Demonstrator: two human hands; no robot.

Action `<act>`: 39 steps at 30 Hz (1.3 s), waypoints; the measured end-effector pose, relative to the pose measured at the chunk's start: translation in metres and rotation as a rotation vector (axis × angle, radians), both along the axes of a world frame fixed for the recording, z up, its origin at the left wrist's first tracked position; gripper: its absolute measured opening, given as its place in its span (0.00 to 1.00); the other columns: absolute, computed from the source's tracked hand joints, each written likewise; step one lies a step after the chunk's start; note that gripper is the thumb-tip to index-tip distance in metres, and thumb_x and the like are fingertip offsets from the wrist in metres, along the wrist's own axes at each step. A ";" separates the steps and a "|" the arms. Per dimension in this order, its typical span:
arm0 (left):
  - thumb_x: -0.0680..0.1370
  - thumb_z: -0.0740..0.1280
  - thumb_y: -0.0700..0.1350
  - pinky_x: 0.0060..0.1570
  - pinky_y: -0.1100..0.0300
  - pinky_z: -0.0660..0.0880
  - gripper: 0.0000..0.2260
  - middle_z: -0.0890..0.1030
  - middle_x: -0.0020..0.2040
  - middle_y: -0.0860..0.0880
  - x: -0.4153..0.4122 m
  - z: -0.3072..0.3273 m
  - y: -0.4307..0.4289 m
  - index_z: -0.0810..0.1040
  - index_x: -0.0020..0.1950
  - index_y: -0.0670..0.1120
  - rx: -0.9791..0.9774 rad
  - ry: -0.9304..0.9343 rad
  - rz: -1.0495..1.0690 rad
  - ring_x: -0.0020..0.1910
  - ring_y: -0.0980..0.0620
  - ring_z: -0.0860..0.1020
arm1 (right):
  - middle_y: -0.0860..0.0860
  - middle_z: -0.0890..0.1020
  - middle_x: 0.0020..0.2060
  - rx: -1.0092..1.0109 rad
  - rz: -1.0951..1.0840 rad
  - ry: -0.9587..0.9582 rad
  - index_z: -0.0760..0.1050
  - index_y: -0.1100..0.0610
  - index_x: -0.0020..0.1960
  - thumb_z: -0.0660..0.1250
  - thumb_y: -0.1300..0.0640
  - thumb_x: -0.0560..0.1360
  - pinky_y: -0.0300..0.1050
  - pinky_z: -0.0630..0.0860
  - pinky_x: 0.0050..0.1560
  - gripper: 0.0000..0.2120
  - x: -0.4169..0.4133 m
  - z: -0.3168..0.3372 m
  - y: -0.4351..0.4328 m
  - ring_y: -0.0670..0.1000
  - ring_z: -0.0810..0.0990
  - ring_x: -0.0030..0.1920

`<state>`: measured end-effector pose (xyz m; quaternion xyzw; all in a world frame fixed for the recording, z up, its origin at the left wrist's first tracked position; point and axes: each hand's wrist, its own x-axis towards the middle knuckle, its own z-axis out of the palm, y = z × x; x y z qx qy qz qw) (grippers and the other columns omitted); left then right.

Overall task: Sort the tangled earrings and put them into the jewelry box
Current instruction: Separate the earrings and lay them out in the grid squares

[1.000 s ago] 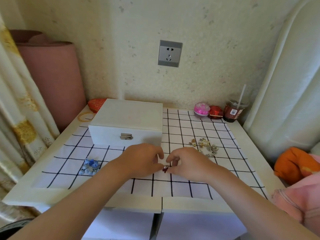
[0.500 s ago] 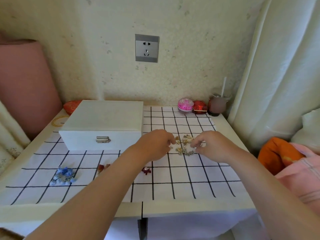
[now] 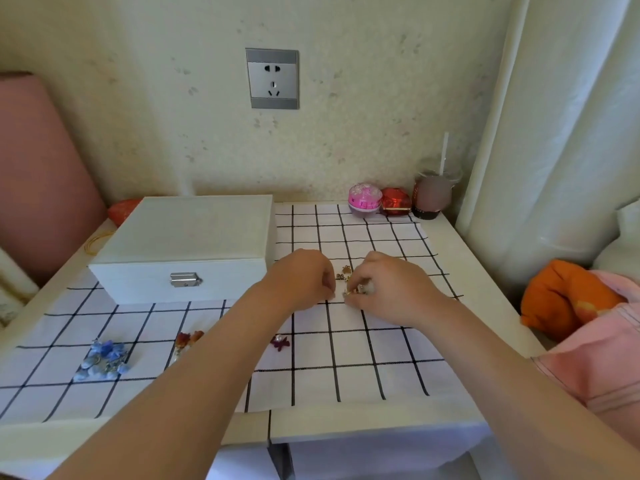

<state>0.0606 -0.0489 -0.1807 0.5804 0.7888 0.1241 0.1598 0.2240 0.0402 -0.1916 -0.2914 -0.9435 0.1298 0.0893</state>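
Note:
A tangle of gold earrings (image 3: 346, 277) lies on the checked cloth (image 3: 381, 358), right of the closed white jewelry box (image 3: 187, 247). My left hand (image 3: 303, 277) and my right hand (image 3: 391, 289) meet over the tangle, fingers curled and pinching pieces of it. Most of the pile is hidden under my fingers. A blue earring cluster (image 3: 104, 358) sits near the front left. Red-orange earrings (image 3: 188, 339) lie beside my left forearm, and a dark red earring (image 3: 280, 342) lies just right of it.
Along the wall stand a pink round case (image 3: 365, 198), a red case (image 3: 396, 201) and a drink cup with a straw (image 3: 434, 192). A red pouch (image 3: 123, 209) and a yellow band (image 3: 97, 239) lie behind the box. An orange cloth (image 3: 568, 299) sits off the table's right edge.
Both hands left the dark red earring at the front and went back and right to the gold tangle, closing in on it. My view shifted right and closer.

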 end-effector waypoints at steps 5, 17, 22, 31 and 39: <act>0.73 0.74 0.47 0.36 0.66 0.71 0.06 0.78 0.39 0.60 -0.002 -0.001 -0.004 0.80 0.38 0.56 -0.044 0.000 -0.013 0.38 0.62 0.74 | 0.42 0.75 0.48 0.042 -0.036 -0.032 0.81 0.42 0.49 0.71 0.46 0.74 0.43 0.69 0.41 0.05 -0.004 0.003 0.006 0.47 0.78 0.47; 0.75 0.72 0.46 0.48 0.60 0.75 0.05 0.81 0.47 0.55 0.003 0.000 -0.013 0.82 0.50 0.53 -0.033 -0.028 -0.068 0.49 0.54 0.78 | 0.42 0.76 0.48 0.068 0.060 -0.034 0.83 0.43 0.49 0.70 0.47 0.75 0.43 0.67 0.40 0.04 -0.016 0.000 -0.001 0.48 0.78 0.48; 0.75 0.71 0.45 0.43 0.63 0.74 0.03 0.80 0.43 0.56 0.002 0.002 -0.019 0.82 0.44 0.53 -0.036 -0.034 -0.088 0.46 0.55 0.79 | 0.42 0.79 0.49 0.080 0.063 -0.045 0.83 0.44 0.50 0.71 0.49 0.76 0.42 0.67 0.40 0.05 -0.017 0.005 -0.003 0.47 0.77 0.48; 0.75 0.70 0.48 0.43 0.62 0.74 0.03 0.82 0.46 0.57 0.010 0.011 -0.058 0.83 0.45 0.56 -0.109 0.031 -0.237 0.44 0.57 0.79 | 0.35 0.81 0.42 -0.209 0.110 -0.049 0.82 0.42 0.48 0.73 0.53 0.73 0.38 0.75 0.50 0.06 0.003 0.017 -0.034 0.37 0.78 0.47; 0.75 0.70 0.48 0.45 0.65 0.68 0.05 0.79 0.46 0.58 0.022 0.012 -0.102 0.85 0.47 0.55 -0.002 0.138 -0.418 0.48 0.60 0.73 | 0.40 0.84 0.46 -0.275 0.149 -0.123 0.84 0.46 0.49 0.72 0.50 0.74 0.44 0.79 0.51 0.05 0.007 0.019 -0.071 0.41 0.81 0.48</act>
